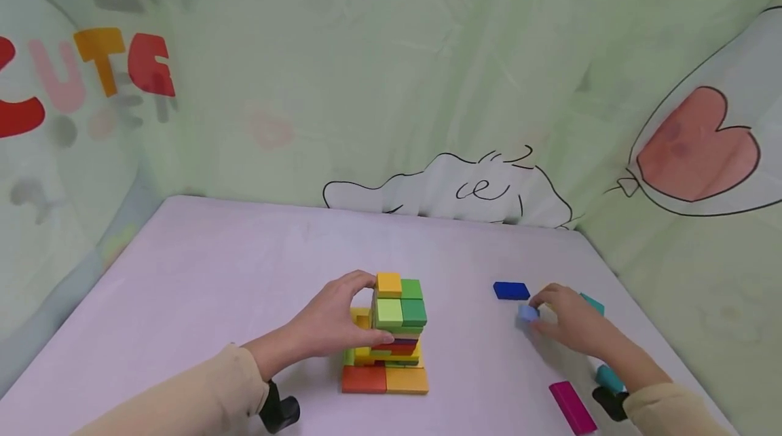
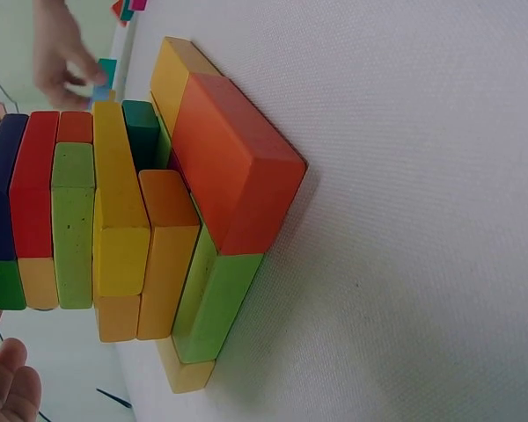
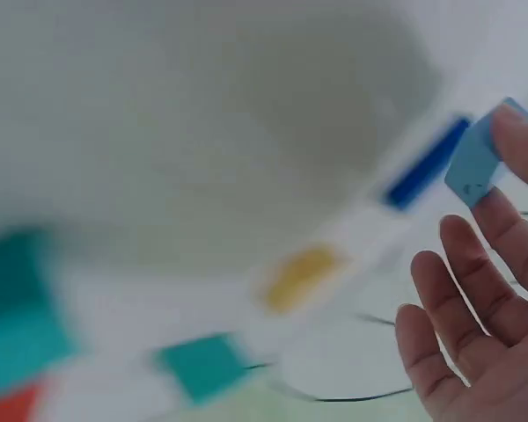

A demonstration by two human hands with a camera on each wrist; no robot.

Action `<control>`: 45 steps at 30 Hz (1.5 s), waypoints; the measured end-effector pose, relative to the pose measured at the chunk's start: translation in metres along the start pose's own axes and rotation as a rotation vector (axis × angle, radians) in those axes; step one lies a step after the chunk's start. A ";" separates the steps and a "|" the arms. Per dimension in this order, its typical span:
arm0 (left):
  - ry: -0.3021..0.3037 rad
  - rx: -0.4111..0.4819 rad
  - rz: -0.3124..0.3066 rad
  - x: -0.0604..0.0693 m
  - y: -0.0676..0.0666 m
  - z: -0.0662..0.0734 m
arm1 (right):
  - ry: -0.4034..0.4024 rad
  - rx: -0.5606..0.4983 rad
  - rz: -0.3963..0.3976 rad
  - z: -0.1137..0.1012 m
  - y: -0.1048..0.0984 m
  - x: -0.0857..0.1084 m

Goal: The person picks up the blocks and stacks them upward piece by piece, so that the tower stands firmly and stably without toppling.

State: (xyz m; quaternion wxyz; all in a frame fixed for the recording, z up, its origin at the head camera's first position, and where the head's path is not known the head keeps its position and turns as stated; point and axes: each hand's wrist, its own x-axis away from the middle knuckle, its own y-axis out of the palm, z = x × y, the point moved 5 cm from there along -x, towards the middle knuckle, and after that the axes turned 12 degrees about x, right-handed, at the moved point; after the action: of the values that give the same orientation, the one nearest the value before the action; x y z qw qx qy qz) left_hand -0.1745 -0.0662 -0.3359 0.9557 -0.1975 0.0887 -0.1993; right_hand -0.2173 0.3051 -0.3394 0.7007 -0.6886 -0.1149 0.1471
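Note:
A stacked tower of colored wooden blocks (image 1: 389,314) stands on the table, with orange and red pieces at its base. My left hand (image 1: 332,314) holds the tower's upper part, thumb across the near side and fingers at the far left. In the left wrist view some of its fingertips (image 2: 13,382) show beside the stack. To the right, my right hand (image 1: 571,320) pinches a light blue block (image 3: 475,160) between thumb and index finger, the other fingers spread. It is held above the table near a dark blue block (image 1: 511,291).
A magenta block (image 1: 573,407) lies at the near right. Teal blocks (image 1: 609,377) lie around the right forearm, one partly hidden behind the hand. A yellow block (image 3: 301,277) appears blurred in the right wrist view. Printed fabric walls (image 1: 391,83) enclose the table (image 1: 244,252).

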 end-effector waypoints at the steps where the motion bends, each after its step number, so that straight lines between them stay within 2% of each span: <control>1: 0.001 -0.003 0.001 0.000 0.000 0.000 | -0.034 0.002 0.047 -0.010 -0.009 -0.002; 3: 0.002 -0.005 0.006 0.000 -0.001 0.000 | -0.106 -0.014 0.132 -0.036 -0.031 -0.007; 6: 0.005 -0.004 0.013 0.000 -0.002 0.000 | -0.184 -0.045 0.174 -0.080 -0.063 -0.016; 8: 0.004 0.003 0.014 -0.001 -0.002 -0.001 | -0.225 -0.072 0.166 -0.107 -0.079 -0.023; 11: -0.001 0.016 0.005 -0.001 -0.001 -0.003 | -0.277 -0.084 0.124 -0.138 -0.092 -0.032; 16: -0.007 0.029 -0.012 -0.001 0.001 -0.005 | -0.353 -0.049 0.074 -0.168 -0.094 -0.043; 24: 0.003 0.034 -0.016 -0.001 0.001 -0.004 | -0.413 -0.052 0.056 -0.182 -0.090 -0.048; 36: 0.009 0.023 -0.012 -0.001 0.000 -0.002 | -0.366 -0.087 0.044 -0.178 -0.087 -0.048; 45: 0.016 0.027 -0.012 0.000 0.000 -0.001 | -0.387 -0.085 0.048 -0.180 -0.087 -0.048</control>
State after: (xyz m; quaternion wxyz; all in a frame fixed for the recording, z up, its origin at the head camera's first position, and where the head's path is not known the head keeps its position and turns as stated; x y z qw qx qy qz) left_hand -0.1751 -0.0664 -0.3371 0.9563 -0.1837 0.0927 -0.2078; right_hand -0.1923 0.1189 -0.2548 0.6321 -0.6790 -0.2372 0.2883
